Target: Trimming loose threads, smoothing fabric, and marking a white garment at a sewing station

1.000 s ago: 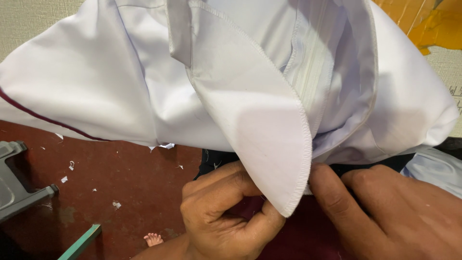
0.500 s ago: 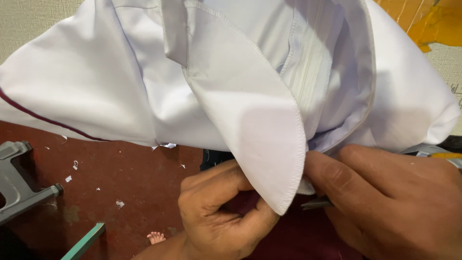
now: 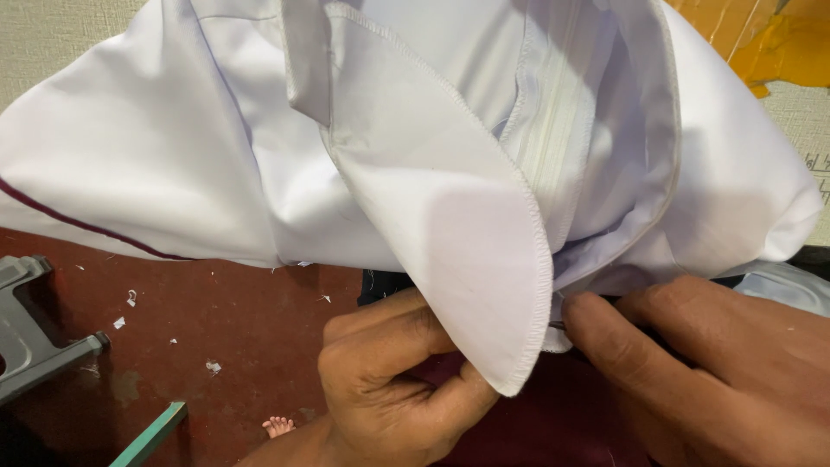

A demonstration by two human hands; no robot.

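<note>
A white garment (image 3: 415, 147) with overlocked seams, a white zip and a thin maroon stripe fills the upper view. Its rounded flap hangs down in the middle. My left hand (image 3: 389, 380) pinches the lower edge of that flap from below, thumb against fingers. My right hand (image 3: 700, 363) grips the cloth just right of the flap's edge, with a small dark tool barely showing at its fingertips. Dark maroon cloth lies under both hands.
A red-brown floor (image 3: 233, 320) dotted with white scraps lies below. A grey metal frame (image 3: 35, 337) stands at the left edge, a green bar (image 3: 151, 437) at the bottom. A bare foot's toes (image 3: 278, 425) show near my left wrist. Orange material (image 3: 769, 43) sits top right.
My right hand has slid left and up to the flap's edge and closed on the cloth. The left hand keeps its pinch. The view has shifted slightly.
</note>
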